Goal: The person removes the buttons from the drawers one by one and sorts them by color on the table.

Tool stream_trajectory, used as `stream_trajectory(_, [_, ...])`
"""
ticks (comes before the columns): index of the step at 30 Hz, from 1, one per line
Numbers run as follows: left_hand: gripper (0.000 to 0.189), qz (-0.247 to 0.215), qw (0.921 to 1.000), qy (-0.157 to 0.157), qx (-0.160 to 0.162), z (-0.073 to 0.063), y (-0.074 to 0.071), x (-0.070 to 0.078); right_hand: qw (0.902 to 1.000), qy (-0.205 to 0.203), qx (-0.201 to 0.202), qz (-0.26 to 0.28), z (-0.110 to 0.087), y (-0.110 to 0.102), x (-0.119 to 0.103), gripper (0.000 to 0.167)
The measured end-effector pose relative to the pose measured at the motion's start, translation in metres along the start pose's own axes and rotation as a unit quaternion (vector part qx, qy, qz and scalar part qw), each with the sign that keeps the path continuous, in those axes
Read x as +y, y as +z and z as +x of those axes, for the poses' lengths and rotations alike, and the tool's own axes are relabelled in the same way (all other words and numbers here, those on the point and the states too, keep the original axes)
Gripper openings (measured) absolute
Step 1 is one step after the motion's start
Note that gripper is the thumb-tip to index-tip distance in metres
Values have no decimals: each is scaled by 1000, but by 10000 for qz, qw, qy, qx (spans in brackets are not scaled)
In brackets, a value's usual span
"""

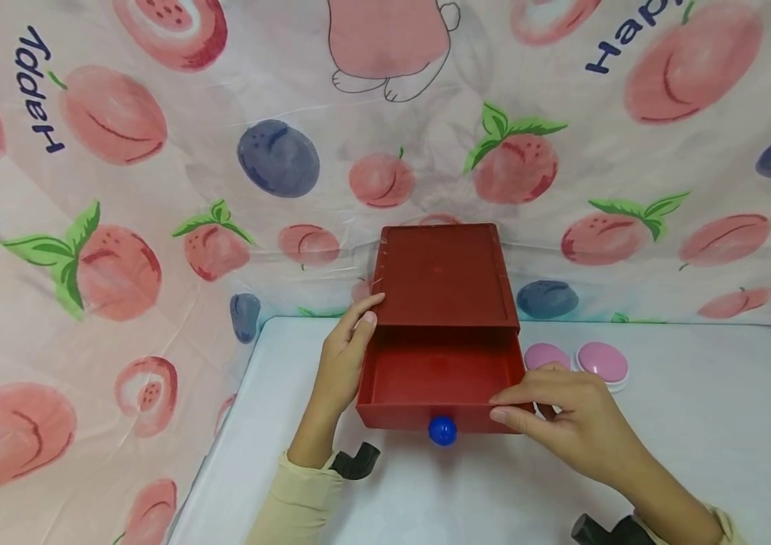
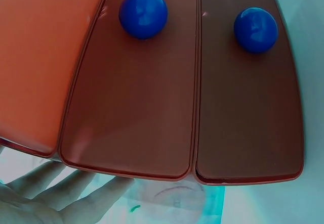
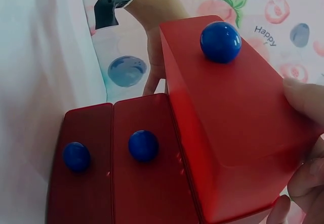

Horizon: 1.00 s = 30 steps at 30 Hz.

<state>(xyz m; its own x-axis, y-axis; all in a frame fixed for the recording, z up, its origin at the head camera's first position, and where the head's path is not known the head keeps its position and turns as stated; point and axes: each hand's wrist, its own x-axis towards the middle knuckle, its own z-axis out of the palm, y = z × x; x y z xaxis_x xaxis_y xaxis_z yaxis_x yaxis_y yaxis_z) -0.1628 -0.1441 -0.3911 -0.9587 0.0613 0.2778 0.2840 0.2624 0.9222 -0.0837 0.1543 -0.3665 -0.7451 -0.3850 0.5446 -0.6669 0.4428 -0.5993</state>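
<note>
A dark red drawer cabinet [image 1: 438, 276] stands on the table, its top drawer [image 1: 395, 417] pulled out toward me. The inside of that drawer looks bare, and a round blue knob [image 1: 443, 431] sits on its front. Against the cabinet's left side rests my left hand [image 1: 339, 363], fingers extended along the wall. My right hand [image 1: 576, 412] pinches the front right corner of the drawer, thumb on the front face and fingers over the side wall. Below, in the left wrist view, two closed drawers [image 2: 129, 102] each carry a blue knob [image 2: 143, 14].
Two pink round discs with white rims, one of them the right disc [image 1: 602, 362], lie behind my right hand, beside the cabinet. A white tabletop [image 1: 719, 424] spreads around. Fruit-printed cloth [image 1: 426, 129] hangs behind it.
</note>
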Motion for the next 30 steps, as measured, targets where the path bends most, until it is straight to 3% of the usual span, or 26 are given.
stream_trajectory(11, [36, 32, 10000, -1, -44, 0, 1, -2, 9979, -111, 621, -160, 12, 8, 9, 32])
stream_trajectory(20, [36, 163, 9999, 20, 33, 0, 0, -1, 9971, 271, 692, -177, 23, 13, 24, 25])
stream_trajectory(30, [37, 130, 9999, -8, -54, 0, -1, 0, 9934, 353, 1013, -417, 33, 17, 34, 22])
